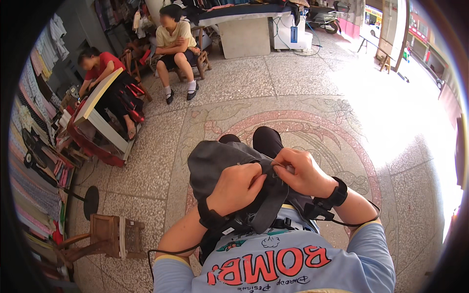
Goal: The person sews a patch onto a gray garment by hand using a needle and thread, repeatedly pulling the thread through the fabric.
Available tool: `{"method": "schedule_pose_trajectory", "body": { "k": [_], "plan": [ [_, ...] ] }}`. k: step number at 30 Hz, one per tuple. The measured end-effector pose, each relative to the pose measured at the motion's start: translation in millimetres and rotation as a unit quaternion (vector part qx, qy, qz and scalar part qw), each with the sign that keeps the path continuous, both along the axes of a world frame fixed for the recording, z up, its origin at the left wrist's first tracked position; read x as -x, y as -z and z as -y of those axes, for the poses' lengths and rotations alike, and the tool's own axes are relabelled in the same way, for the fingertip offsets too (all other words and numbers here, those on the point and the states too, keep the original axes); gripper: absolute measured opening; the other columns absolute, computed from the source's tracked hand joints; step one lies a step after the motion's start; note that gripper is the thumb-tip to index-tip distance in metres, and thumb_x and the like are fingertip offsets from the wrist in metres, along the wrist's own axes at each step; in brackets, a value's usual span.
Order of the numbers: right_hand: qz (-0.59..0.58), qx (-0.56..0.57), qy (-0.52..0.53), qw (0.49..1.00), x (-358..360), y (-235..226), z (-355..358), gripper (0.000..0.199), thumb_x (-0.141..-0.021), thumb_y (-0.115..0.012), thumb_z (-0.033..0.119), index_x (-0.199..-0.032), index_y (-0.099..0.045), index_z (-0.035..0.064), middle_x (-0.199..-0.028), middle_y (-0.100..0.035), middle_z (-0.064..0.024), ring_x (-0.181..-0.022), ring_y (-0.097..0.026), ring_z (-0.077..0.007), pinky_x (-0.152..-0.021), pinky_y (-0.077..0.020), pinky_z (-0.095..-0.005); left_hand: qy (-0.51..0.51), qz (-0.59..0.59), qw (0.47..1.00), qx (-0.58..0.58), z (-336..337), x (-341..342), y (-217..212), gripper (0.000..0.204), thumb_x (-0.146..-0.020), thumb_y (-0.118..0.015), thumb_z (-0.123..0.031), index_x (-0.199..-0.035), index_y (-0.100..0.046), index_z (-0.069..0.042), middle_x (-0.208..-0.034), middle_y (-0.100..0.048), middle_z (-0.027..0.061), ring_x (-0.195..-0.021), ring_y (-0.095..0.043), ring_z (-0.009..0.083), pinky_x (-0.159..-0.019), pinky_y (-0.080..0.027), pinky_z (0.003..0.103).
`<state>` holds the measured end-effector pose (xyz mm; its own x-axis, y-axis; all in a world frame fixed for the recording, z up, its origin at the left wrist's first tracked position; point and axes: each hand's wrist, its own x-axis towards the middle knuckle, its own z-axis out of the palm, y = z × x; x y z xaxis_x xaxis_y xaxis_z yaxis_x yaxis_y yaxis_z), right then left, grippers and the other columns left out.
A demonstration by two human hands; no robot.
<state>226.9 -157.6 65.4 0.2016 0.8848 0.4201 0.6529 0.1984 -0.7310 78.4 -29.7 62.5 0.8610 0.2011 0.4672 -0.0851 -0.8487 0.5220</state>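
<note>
— Holding item one? 
— Dark grey fabric garment (pixel 215 163), bunched on the lap, black strap hanging below. Left hand (pixel 237 188) fingers clenched on its seam; right hand (pixel 303 171) fingers pinching the same fold, touching.
— Containers?
— Contents cannot be told.
— Labels, signs?
— Blue rectangular tag (pixel 293 34) on the white cabinet (pixel 288 29), far end. Low brown wooden stool (pixel 110 237), left, on the terrazzo floor (pixel 293 88).
</note>
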Motion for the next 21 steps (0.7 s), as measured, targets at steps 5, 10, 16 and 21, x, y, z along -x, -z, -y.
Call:
{"method": "schedule_pose_trajectory", "body": {
  "k": [5,10,16,21],
  "plan": [
    [0.046,-0.036,0.017,0.998,-6.6,-1.7,-4.9,0.008,-0.078,-0.057,0.004,-0.082,-0.052,-0.0008,-0.073,-0.055,-0.0153,-0.067,-0.057,-0.0333,-0.057,-0.044,-0.0358,0.009,-0.004,1.0,-0.012,-2.1,-0.4,-5.4,0.017,-0.075,-0.059,-0.007,-0.066,-0.045,-0.001,-0.057,-0.046,0.0135,-0.05,-0.048,0.0295,-0.049,-0.037,0.035],
    [0.059,-0.032,0.028,0.997,-9.9,3.0,-7.5,0.009,-0.079,-0.058,0.004,-0.082,-0.051,-0.0009,-0.075,-0.054,-0.0172,-0.069,-0.055,-0.0355,-0.057,-0.0433,-0.0379,0.015,-0.002,0.998,-0.064,-5.3,2.2,-6.4,0.016,-0.074,-0.058,-0.007,-0.066,-0.045,-0.002,-0.057,-0.046,0.0137,-0.053,-0.05,0.0315,-0.05,-0.038,0.037],
    [0.027,-0.039,-0.001,0.999,-5.6,3.9,-2.5,0.008,-0.08,-0.057,0.005,-0.086,-0.054,-0.0001,-0.075,-0.053,-0.0143,-0.067,-0.055,-0.0322,-0.056,-0.0428,-0.0365,0.042,-0.023,0.996,-0.071,-9.1,8.8,-14.3,0.014,-0.076,-0.06,-0.009,-0.07,-0.05,-0.002,-0.066,-0.051,0.0093,-0.07,-0.054,0.0269,-0.066,-0.042,0.036],
    [0.029,-0.036,-0.031,0.998,-0.4,-6.9,5.2,0.009,-0.08,-0.057,0.005,-0.087,-0.055,0.0001,-0.073,-0.052,-0.0124,-0.064,-0.054,-0.0287,-0.055,-0.0421,-0.0347,0.023,0.113,0.992,0.052,-8.9,-5.9,-14.2,0.02,-0.078,-0.063,-0.017,-0.092,-0.059,-0.004,-0.084,-0.059,0.0062,-0.09,-0.053,0.0239,-0.086,-0.036,0.037]
  ]
}}
